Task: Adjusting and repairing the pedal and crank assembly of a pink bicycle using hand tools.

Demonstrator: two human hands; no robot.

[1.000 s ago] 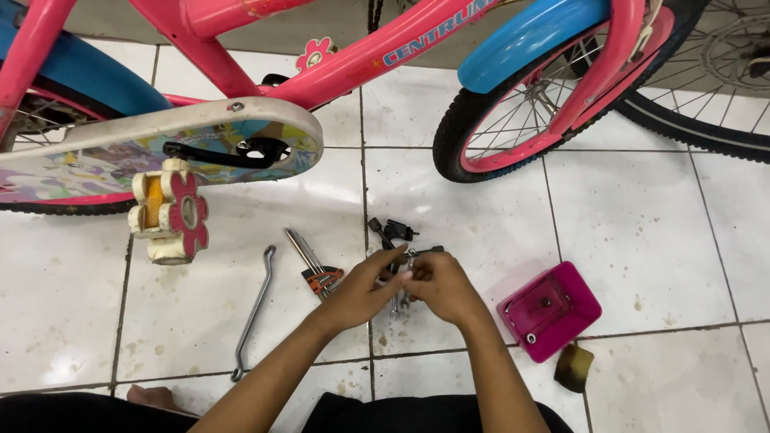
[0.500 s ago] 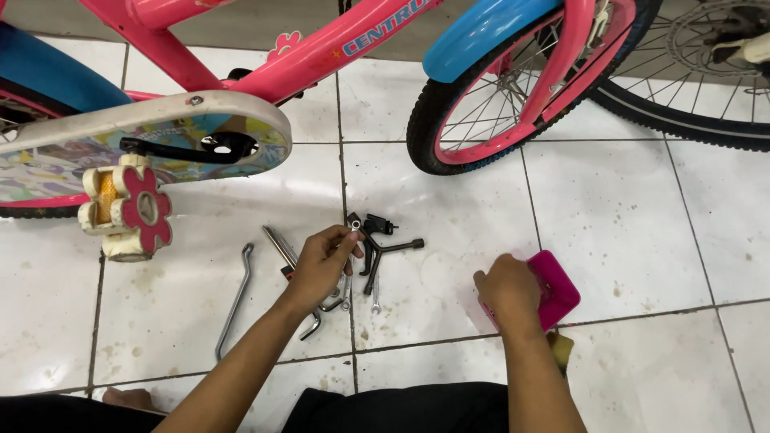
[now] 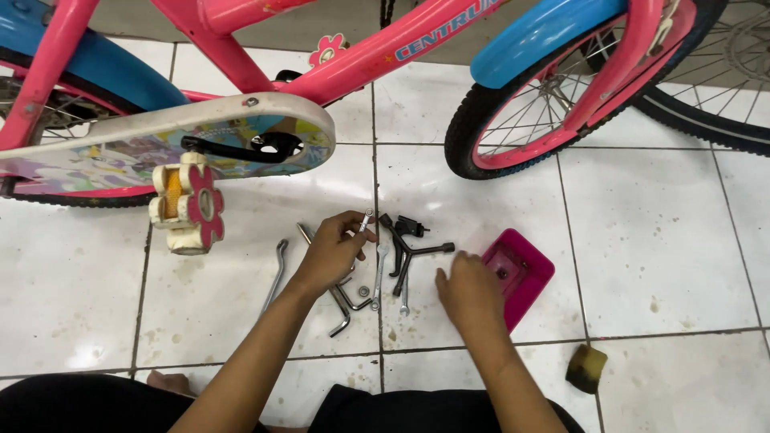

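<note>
From the head camera, looking down at a white tiled floor (image 3: 666,240), the person sits at the near edge with both forearms reaching forward toward a small scatter of tools lying just short of a pink child's bicycle (image 3: 353,60) that spans the far edge. The left hand (image 3: 333,252) is curled shut around a small silver bolt-like piece (image 3: 365,220), pinched between thumb and fingertips so that its long axis runs away from the person, its far tip pointing at the bicycle. The right hand (image 3: 469,293) hovers low with fingers loosely bent and holds nothing that can be seen; it sits just beside a pink plastic tray (image 3: 531,277) on its right and near a black three-armed socket wrench (image 3: 411,250) on its left. Between the two hands lie a slim silver spanner (image 3: 378,277) with its length running near to far, a small nut (image 3: 363,290), and a dark hex key (image 3: 341,313) partly under the left wrist. A bent metal lever (image 3: 275,273) lies to the left of the left arm. The wrench and spanners lie forward and between the hands, the left hand nearer to the spanner, the right nearer to the wrench. A cream and pink pedal (image 3: 188,207) hangs by the chain guard (image 3: 200,136), and a brownish sponge (image 3: 586,368) rests toward the near right corner.
</note>
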